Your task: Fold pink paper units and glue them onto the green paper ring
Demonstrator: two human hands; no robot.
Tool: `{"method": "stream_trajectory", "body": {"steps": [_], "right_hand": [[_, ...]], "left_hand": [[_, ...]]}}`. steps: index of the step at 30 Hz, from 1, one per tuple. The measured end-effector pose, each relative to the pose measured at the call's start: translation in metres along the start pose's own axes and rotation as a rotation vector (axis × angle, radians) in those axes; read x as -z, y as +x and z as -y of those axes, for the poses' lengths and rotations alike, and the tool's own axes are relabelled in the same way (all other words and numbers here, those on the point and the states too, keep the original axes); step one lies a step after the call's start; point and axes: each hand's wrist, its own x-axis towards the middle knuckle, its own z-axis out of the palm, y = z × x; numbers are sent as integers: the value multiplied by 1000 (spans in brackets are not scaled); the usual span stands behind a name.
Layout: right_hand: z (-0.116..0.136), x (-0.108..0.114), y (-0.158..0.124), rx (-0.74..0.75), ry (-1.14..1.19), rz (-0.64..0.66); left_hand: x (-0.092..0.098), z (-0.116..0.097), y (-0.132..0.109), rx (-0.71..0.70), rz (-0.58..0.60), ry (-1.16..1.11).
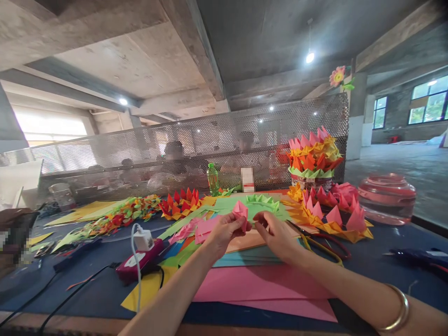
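Note:
My left hand pinches a small folded pink paper piece held up above the table. My right hand is closed beside it, its fingertips meeting the same pink piece from the right. Just behind the hands lies a green paper crown ring on green sheets. Under my forearms are large pink paper sheets and a yellow sheet. A gold bangle sits on my right wrist.
A stacked paper lotus stands at the back right, with pink and orange folded pieces before it. Scissors, a glass jar, a plugged-in pink device, a green bottle. People sit behind a perforated metal screen.

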Motion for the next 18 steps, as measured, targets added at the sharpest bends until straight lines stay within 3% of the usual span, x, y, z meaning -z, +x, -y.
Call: {"method": "stream_trajectory", "body": {"steps": [8, 18], "right_hand": [[-4, 8, 6, 46, -12, -125], [-5, 7, 6, -16, 66, -124]], "left_hand": [[0, 3, 0, 30, 54, 114], [0, 3, 0, 36, 69, 211]]}}
